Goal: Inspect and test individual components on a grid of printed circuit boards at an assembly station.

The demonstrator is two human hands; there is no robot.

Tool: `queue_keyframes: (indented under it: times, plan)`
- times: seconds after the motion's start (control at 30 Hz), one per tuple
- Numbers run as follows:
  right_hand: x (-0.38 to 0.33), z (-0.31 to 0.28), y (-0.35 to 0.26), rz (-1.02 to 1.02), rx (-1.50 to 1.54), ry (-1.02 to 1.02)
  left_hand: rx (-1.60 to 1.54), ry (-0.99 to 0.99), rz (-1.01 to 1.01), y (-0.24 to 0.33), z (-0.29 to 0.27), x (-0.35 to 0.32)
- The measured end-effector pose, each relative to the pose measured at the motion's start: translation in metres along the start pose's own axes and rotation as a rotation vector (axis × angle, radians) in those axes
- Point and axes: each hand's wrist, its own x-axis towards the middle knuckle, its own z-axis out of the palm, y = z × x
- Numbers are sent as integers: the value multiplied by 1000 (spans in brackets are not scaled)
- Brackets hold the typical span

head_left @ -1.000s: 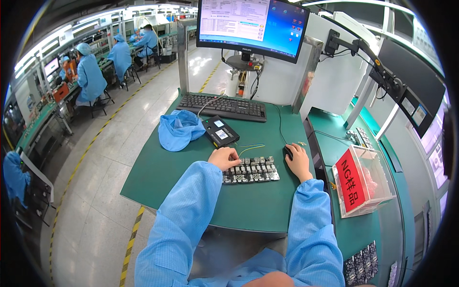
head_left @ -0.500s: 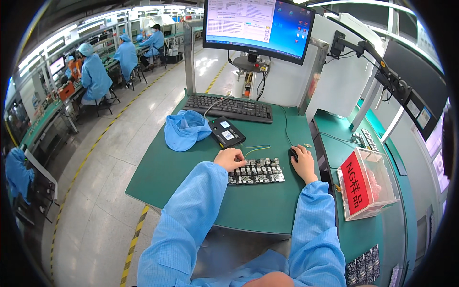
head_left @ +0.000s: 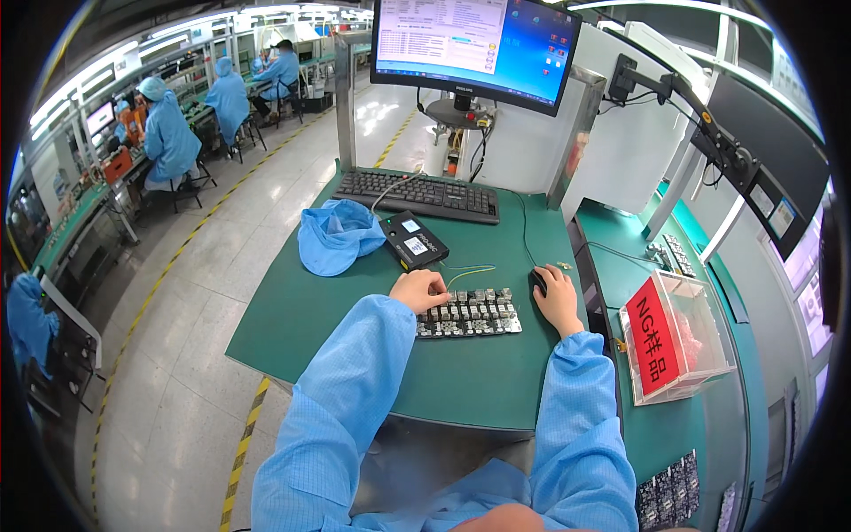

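Observation:
A panel of circuit boards (head_left: 474, 316) with rows of metal connectors lies flat on the green table (head_left: 310, 328). My left hand (head_left: 418, 291) is at its far left corner, the fingers bent and pressed together; what they pinch is hidden. Just beyond that hand sits a small black box (head_left: 413, 241) with white labels, and thin yellow and green wires (head_left: 470, 269) run from it toward the panel. Right of the panel, my right hand (head_left: 557, 300) is wrapped over a black computer mouse (head_left: 537, 282), mostly covered by the palm and fingers.
A blue cloth cap (head_left: 339, 238) lies left of the box. Behind are a black keyboard (head_left: 425, 197) and a lit monitor (head_left: 474, 49). On the right-hand bench stands a clear bin (head_left: 700, 337) with a red sign; dark circuit boards (head_left: 669, 495) lie nearer. Co-workers (head_left: 170, 137) sit far left.
The whole view has shifted slightly, so things sit a little farther left. Both hands keep the same places at the panel and on the mouse.

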Motion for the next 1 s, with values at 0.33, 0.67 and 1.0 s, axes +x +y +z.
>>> queue_keyframes:
  times: [0.33, 0.67, 1.0]
  plan:
    - [0, -3, -2, 22, 20, -54, -16, 36, -20, -2, 3, -3]
    - [-1, -3, -3, 22, 15, -34, 7, -31, -7, 2, -4, 1]
    - [-1, -2, 0, 6, 9, -23, 49, 33, 65, -2, 1, 2]
